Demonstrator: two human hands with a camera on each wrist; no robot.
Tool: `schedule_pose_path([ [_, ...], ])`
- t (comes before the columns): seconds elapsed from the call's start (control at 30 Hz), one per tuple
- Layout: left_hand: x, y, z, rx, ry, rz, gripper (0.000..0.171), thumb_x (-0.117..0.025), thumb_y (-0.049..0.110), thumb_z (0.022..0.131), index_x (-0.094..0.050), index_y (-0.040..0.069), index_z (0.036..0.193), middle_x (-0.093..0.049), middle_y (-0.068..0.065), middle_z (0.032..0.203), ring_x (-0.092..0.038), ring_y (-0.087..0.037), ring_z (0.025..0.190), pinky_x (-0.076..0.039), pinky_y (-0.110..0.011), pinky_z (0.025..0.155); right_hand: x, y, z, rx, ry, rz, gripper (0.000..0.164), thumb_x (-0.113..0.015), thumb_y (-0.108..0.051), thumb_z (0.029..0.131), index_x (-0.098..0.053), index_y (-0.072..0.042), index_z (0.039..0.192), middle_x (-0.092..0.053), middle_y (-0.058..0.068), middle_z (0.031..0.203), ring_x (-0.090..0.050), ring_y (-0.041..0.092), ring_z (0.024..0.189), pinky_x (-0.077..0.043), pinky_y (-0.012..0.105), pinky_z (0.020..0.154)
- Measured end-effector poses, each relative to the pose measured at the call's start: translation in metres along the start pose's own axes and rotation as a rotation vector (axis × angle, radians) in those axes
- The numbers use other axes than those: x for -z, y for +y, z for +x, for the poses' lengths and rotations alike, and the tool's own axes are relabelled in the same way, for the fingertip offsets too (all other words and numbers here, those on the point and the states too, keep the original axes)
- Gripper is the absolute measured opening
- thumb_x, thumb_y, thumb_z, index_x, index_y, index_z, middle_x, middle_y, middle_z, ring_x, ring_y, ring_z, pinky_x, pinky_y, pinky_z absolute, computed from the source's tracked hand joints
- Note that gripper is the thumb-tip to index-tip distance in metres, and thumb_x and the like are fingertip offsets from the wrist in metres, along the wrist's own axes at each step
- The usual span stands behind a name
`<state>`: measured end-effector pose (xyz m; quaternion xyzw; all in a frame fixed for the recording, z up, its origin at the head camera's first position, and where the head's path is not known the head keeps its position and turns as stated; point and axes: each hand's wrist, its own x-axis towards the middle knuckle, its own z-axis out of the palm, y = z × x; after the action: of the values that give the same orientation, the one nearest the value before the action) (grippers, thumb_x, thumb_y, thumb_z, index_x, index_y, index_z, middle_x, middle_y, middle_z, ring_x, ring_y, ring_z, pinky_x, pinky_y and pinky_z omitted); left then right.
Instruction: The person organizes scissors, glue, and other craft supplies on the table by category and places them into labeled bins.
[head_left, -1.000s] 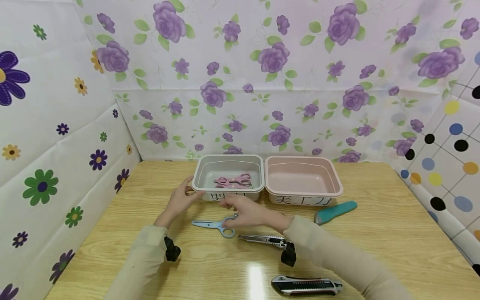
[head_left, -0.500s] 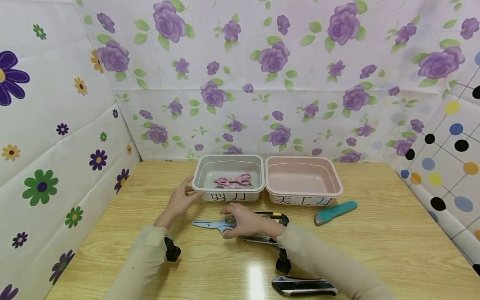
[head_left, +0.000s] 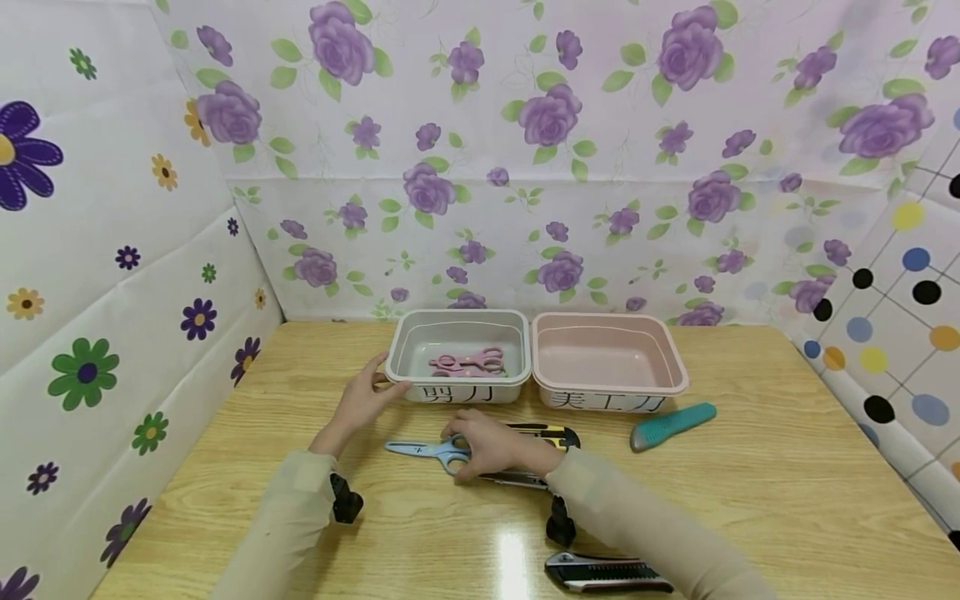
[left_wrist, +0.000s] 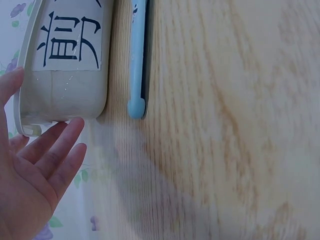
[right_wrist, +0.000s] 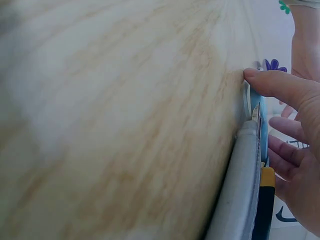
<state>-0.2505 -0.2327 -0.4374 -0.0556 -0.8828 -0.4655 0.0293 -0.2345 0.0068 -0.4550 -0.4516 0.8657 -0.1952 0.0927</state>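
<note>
My left hand (head_left: pixel 363 406) rests on the left corner of a grey plastic basket (head_left: pixel 517 317), its thumb on the front rim and its fairly straight fingers at the end wall. Pink scissors (head_left: pixel 480 360) lie inside that basket. In front of it, a pair of light blue scissors (head_left: pixel 416 448) lies on the table, blades to the left. Over its handles is my right hand (head_left: pixel 491 443), thumb on the near side and fingers on the far side, spread apart. In the right wrist view the thumb tip is right at the blue handle (right_wrist: pixel 263 110). The palm partly hides the handles.
Under my right forearm lie a yellow-and-black utility knife (head_left: pixel 558 433) and a silver one (head_left: pixel 517 479). A black-and-silver utility knife (head_left: pixel 600 573) is nearer, a teal cutter (head_left: pixel 672 426) farther right. A pink basket (head_left: pixel 607 390) stands beside the grey one.
My right hand has moved down and nearer from the grey basket's front to the blue scissors' handles, its thumb and fingers coming round them. My left hand has stayed at the basket corner.
</note>
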Motion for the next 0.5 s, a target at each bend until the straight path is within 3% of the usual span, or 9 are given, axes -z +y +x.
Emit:
schedule_pose_path([
  [0.23,0.0001,0.0009,-0.0002,-0.004,-0.006,-0.020,0.074,-0.063,0.038,0.084,-0.026,0.012,0.143,-0.056,-0.023,0.119,-0.059,-0.034,0.102,-0.047,-0.048,0.084,0.0020,0.0045,0.0051,0.029,-0.047,-0.016,0.055,-0.081,-0.033,0.066,-0.062,-0.008,0.111,-0.050,0.001,0.104,-0.044,0.012,0.094,-0.038,0.021,0.081],
  [0.5,-0.0002,0.0016,-0.0020,-0.018,-0.014,-0.055,0.076,-0.063,0.037,0.085,-0.024,0.008,0.143,-0.055,-0.027,0.118,-0.059,-0.036,0.100,-0.045,-0.050,0.085,0.0042,0.0059,0.0088,0.063,-0.044,-0.042,0.051,-0.081,-0.035,0.063,-0.066,-0.009,0.104,-0.052,0.000,0.099,-0.045,0.008,0.086,-0.039,0.017,0.073],
])
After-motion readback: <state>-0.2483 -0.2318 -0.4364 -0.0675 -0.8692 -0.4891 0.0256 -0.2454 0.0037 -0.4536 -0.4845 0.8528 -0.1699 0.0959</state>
